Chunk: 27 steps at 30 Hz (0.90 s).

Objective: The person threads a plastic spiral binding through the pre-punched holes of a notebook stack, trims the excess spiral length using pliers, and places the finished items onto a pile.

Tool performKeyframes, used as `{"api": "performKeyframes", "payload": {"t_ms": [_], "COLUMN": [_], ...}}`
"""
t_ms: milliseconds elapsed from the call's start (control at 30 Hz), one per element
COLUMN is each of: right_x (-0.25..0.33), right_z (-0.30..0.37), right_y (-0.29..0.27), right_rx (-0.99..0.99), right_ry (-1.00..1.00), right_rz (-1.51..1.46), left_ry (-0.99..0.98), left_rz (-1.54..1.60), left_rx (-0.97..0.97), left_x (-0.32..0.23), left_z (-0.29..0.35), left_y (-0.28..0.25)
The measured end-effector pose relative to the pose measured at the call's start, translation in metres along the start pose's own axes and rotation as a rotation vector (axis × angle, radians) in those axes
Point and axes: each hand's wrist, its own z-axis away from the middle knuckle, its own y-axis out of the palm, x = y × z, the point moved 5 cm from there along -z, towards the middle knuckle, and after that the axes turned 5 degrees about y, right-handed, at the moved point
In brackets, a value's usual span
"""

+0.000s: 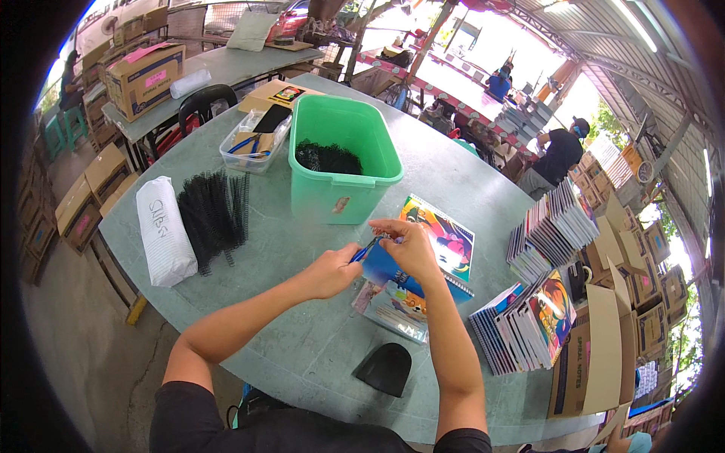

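Observation:
My left hand [337, 270] is closed round the blue handles of a pair of pliers [360, 255]. Its jaws reach the upper corner of a blue-covered spiral notebook [387, 273], by my right fingertips. My right hand [408, 248] pinches that notebook's corner, and the fingers partly hide the wire there. Below it lie notebooks with a cartoon cover [404, 303]. Just beyond my right hand, another spiral notebook with a colourful cover [451, 245] lies flat on the grey-green table [302, 343].
A green bin [343, 198] holds black coils; more black coils [219, 211] lie beside a white wrapped package [162, 234]. A clear tub [255, 157] holds tools. Notebook stacks [521, 325] and an open carton [585, 362] stand right. A black curved object [384, 370] lies near me.

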Motion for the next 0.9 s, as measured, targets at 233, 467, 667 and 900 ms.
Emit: {"api": "performKeyframes", "payload": {"t_ms": [233,467,667,900], "right_x": [0.004,0.004,0.009,0.016], "right_z": [0.004,0.009,0.01,0.018], "right_y": [0.004,0.003,0.005,0.006], "right_rx": [0.014,-0.023,0.003,-0.16], "right_ry": [-0.018,-0.125,-0.102,-0.109], "right_rz": [-0.014,0.03,0.034,0.096], "left_ry": [0.115,0.121,0.143,0.211], "left_rz": [-0.041,-0.089,-0.171,-0.479], "left_rx": [-0.064,-0.056,-0.036,-0.127], "left_x": [-0.007,-0.012,-0.017,-0.02], "left_z": [-0.009,-0.003,-0.005,-0.004], "left_y": [-0.002,-0.003,-0.007,-0.009]}}
